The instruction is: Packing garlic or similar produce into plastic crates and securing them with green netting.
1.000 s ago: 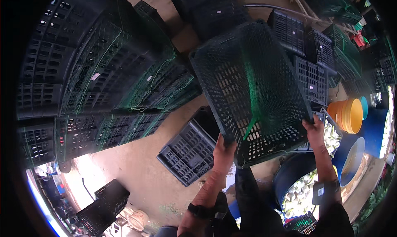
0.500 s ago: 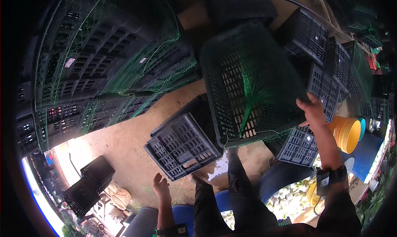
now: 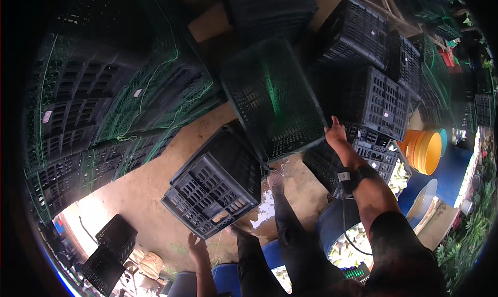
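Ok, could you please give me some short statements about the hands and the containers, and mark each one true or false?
1. The right hand is at the right edge of the netted crate. True.
2. Both hands hold that crate. False: the left hand is apart from it, near the lower edge of a dark grey crate.
3. Pale pieces lie in a blue barrel. True.
4. The bucket beside the yellow bucket is red. False: it is a teal bucket.
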Demonstrator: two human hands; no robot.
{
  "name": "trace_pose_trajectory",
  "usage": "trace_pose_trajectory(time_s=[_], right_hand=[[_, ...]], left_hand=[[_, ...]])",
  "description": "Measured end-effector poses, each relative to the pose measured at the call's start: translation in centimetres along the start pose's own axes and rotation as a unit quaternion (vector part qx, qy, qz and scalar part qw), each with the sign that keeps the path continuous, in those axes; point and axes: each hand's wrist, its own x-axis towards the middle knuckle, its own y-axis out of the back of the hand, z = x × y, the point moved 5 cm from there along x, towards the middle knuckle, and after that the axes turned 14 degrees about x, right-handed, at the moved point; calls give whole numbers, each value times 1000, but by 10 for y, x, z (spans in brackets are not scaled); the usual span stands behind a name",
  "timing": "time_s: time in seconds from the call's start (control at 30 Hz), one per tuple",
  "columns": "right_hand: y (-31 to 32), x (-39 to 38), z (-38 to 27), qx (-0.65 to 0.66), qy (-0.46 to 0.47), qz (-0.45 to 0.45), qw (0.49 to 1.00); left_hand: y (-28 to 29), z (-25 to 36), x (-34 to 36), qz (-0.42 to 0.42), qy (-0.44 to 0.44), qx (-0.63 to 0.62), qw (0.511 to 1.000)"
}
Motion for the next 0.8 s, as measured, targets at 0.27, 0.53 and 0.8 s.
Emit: trace_pose_trajectory(time_s=[0.27,0.53,0.8], right_hand=[[-34,-117,-58,232,199,-238,922],[-129,-221,-94,209,231,-246,918],[-22,-331,-120,295,290,-269,870]], left_hand=[[8,21,53,-109,-70,-211,969],[-12,48,6,-100,-3,-245,964],[89,28,-72,-86,-116,-190,971]])
